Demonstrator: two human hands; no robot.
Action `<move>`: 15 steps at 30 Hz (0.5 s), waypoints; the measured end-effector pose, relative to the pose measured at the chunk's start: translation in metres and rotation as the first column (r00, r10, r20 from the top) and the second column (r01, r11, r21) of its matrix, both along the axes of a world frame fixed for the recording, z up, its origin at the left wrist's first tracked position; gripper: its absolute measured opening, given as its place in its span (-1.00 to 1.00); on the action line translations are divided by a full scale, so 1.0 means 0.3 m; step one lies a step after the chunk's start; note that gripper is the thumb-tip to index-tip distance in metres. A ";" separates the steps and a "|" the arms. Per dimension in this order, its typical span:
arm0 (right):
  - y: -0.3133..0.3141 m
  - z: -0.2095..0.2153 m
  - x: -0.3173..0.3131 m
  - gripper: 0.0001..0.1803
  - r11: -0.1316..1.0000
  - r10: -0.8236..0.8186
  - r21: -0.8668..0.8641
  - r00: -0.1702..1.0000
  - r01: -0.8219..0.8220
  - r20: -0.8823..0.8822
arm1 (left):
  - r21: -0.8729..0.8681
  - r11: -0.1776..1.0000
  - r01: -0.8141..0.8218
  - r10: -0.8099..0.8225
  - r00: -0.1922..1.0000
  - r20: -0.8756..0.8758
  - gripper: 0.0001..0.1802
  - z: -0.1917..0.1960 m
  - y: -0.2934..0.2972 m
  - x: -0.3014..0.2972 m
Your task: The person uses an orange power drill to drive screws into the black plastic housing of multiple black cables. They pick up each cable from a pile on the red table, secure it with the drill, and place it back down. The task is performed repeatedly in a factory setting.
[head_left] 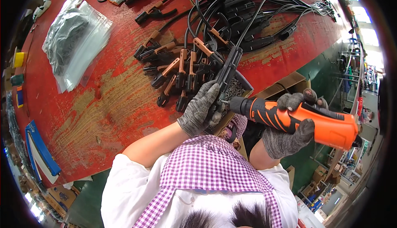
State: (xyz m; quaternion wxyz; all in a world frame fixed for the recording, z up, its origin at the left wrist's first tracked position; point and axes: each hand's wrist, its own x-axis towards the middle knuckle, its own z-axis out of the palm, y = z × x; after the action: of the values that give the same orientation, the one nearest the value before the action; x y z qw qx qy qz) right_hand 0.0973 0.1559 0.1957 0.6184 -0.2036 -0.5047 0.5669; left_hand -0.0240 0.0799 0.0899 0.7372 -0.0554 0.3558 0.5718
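In the head view, the left hand (201, 109), in a grey knit glove, is clenching around the lower end of a black clamp (226, 74), holding it tilted over the near edge of the red counter (103, 104). The right hand (289, 133), gloved the same way, is gripping an orange and black screwdriver (297, 118) by its body, fingers wrapping over the top and thumb lying beneath. The screwdriver's tip is meeting the clamp just beside the left grip, on its right. A small dark tray of screws (237, 88) is sitting right behind that grip, partly hidden by the clamp. Just beyond the left grip, a cluster of clamps (178, 69) with copper-coloured handles is lying on the counter, and black cables (248, 17) are spreading farther out. Well to the left of both grips, clear plastic bags (74, 38) are resting on the counter.
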 end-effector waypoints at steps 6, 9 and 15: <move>-0.002 -0.030 0.023 -0.53 0.990 0.019 0.138 1.000 -0.017 -0.016 | -0.007 1.000 0.010 -0.010 1.000 -0.005 -0.61 -0.011 0.008 0.002; 0.008 -0.034 0.015 -0.54 0.982 0.076 0.173 0.997 -0.076 0.009 | -0.045 0.999 0.014 -0.011 0.998 0.066 -0.62 -0.015 0.007 0.007; 0.018 -0.062 0.017 -0.53 0.968 0.157 0.196 0.988 -0.154 -0.004 | -0.031 0.999 0.035 -0.035 0.999 -0.016 -0.62 -0.021 0.007 0.010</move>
State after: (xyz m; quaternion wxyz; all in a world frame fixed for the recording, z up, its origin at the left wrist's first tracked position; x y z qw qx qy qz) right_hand 0.1025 0.1613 0.1769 0.5940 -0.0962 -0.5662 0.5633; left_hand -0.0210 0.0821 0.0835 0.7431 -0.0555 0.3716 0.5538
